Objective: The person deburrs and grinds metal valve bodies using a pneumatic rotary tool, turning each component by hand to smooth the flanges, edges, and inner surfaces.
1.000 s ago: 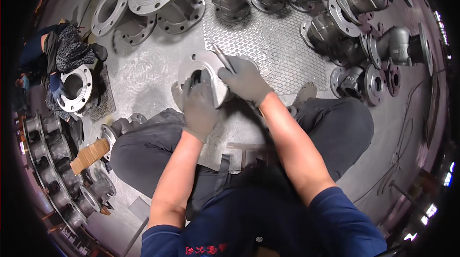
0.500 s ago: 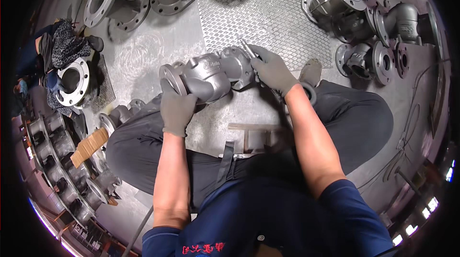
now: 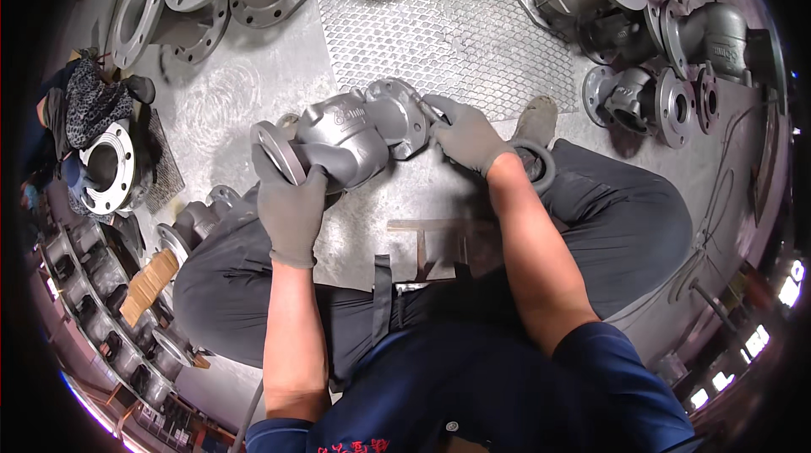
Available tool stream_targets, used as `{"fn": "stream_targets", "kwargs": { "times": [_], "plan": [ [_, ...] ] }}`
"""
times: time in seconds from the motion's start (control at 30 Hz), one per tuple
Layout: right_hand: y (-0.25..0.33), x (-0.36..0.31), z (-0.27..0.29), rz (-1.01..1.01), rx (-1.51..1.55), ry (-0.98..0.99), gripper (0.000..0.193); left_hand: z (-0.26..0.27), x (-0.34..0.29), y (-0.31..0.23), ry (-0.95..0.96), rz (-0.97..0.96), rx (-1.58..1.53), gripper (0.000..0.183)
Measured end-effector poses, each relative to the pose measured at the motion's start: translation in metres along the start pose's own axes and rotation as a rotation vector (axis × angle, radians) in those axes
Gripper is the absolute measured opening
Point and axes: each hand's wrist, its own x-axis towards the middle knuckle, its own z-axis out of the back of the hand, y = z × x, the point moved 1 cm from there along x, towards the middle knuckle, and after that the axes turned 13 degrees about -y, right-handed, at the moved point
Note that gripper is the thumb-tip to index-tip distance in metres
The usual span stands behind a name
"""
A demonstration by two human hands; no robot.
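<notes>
Between both gloved hands' fingers: grey valve body.

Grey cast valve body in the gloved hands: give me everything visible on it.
The grey cast-metal valve body looks rough and unpainted, with a bulbous middle and a round flange at each end. It lies on its side, raised above the steel floor plate in front of the seated person's knees. The left hand, in a grey glove, grips the near flange; the gloved right hand holds the far flange. Raised lettering shows on top. Its bore is not visible.
</notes>
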Motion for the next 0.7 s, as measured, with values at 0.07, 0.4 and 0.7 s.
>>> {"fn": "stream_targets", "kwargs": {
  "times": [0.07,0.4,0.7],
  "plan": [
    [-0.006,0.003,0.002,-0.153,-0.052,0.052,0.063,-0.001,0.004,-0.002,-0.026,-0.016,0.019,0.103],
    [-0.022,-0.002,-0.007,-0.219,0.007,0.065,0.062,-0.009,0.048,-0.027,0.075,0.056,-0.325,0.107],
    [-0.041,0.012,-0.045,-0.173,-0.058,-0.006,0.059,-0.028,0.041,-0.032,-0.051,-0.048,-0.283,0.112]
  ]
}}
